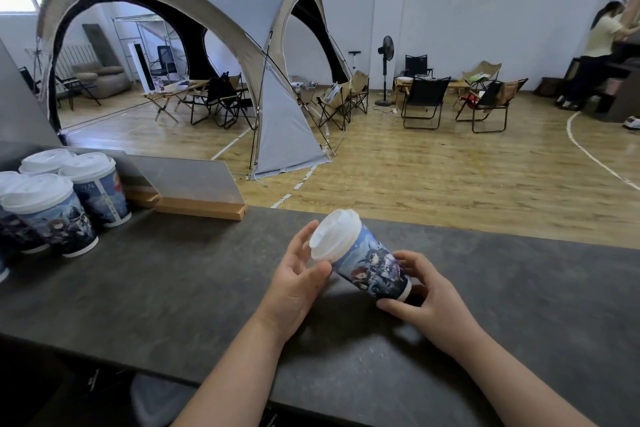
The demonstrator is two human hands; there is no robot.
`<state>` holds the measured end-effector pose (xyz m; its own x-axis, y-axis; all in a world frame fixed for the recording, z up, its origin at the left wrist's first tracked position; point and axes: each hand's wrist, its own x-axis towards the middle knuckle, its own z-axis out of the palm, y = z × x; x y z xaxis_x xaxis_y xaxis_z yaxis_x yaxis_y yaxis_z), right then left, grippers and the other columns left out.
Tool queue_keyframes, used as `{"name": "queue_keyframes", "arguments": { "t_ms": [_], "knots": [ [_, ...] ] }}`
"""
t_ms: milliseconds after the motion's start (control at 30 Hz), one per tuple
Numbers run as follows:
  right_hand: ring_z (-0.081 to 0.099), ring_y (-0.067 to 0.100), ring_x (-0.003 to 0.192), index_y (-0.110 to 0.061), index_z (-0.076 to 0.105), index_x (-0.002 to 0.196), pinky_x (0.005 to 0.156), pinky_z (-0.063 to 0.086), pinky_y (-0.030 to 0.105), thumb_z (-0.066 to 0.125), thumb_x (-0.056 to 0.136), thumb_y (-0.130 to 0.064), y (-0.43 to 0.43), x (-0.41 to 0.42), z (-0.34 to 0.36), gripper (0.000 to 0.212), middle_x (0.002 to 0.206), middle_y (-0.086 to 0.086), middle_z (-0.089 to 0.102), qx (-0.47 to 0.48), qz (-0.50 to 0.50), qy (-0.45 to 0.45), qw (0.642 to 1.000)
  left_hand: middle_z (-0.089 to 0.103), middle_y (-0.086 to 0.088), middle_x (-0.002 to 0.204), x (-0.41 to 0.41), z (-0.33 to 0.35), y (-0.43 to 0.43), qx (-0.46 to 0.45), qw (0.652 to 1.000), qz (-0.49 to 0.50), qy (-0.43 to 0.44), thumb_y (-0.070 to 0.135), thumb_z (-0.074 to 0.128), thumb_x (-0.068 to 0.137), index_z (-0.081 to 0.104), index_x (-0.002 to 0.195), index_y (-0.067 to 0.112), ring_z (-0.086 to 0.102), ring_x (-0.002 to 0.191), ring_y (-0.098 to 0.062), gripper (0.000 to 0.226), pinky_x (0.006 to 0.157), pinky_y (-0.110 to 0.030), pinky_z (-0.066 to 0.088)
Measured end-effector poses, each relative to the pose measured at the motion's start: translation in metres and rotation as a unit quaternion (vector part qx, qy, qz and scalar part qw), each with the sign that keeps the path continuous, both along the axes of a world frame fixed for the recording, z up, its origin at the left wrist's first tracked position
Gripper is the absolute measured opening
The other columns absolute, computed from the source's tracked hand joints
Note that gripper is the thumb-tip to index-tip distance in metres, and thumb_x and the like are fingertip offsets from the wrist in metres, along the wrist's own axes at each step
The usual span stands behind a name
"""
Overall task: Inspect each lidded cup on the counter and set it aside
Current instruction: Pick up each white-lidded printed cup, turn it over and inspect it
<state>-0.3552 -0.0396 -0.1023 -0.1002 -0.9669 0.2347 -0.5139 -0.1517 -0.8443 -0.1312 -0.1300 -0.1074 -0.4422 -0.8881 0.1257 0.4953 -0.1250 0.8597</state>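
A paper cup (372,262) with a blue printed sleeve and a white lid is tilted, lid pointing up and to the left, just above the dark counter (173,288). My left hand (298,281) touches the lid's rim with thumb and fingers. My right hand (426,302) grips the cup's base from the right. Both hands hold it. At the counter's left end stands a cluster of several upright cups (55,198) of the same kind, all with white lids on.
A clear panel in a wooden base (201,194) stands on the counter's far edge beside the cup cluster. Beyond the counter lie a wooden floor, a grey dome tent (242,45), folding chairs and a person at the far right.
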Motion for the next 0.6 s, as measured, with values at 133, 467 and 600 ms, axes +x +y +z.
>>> {"name": "queue_keyframes", "arguments": {
  "t_ms": [133,467,600],
  "knots": [
    [0.061,-0.009,0.105,-0.047,0.052,0.118,0.084,0.042,0.003,0.095,0.060,-0.026,-0.002,0.004,-0.001,0.075,0.110,-0.025,0.066,-0.004,0.003,0.026,1.000,0.055,-0.017,0.145,-0.003,-0.002,0.005,-0.030,0.998,-0.038,-0.037,0.008,0.086,0.069,0.044,0.146,0.011,0.053,0.134,-0.029,0.088,0.107,-0.038,0.049],
    [0.065,0.001,0.110,-0.036,0.053,0.132,0.095,0.053,0.032,0.072,0.085,-0.035,0.006,0.010,0.003,0.050,0.116,-0.021,0.068,-0.035,0.062,0.071,0.995,0.063,-0.022,0.133,-0.009,-0.002,0.012,-0.043,0.992,-0.034,-0.110,0.042,0.087,0.073,0.051,0.143,0.012,0.057,0.127,-0.042,0.084,0.107,-0.057,0.045],
    [0.067,-0.001,0.100,-0.045,0.047,0.131,0.088,0.054,0.032,0.075,0.086,-0.027,0.007,0.009,0.002,0.056,0.111,-0.032,0.067,-0.052,0.057,0.084,0.993,0.065,-0.014,0.133,-0.009,0.002,0.014,-0.017,0.996,-0.002,-0.093,0.041,0.085,0.074,0.054,0.140,0.016,0.058,0.128,-0.037,0.077,0.103,-0.053,0.050]
  ]
}}
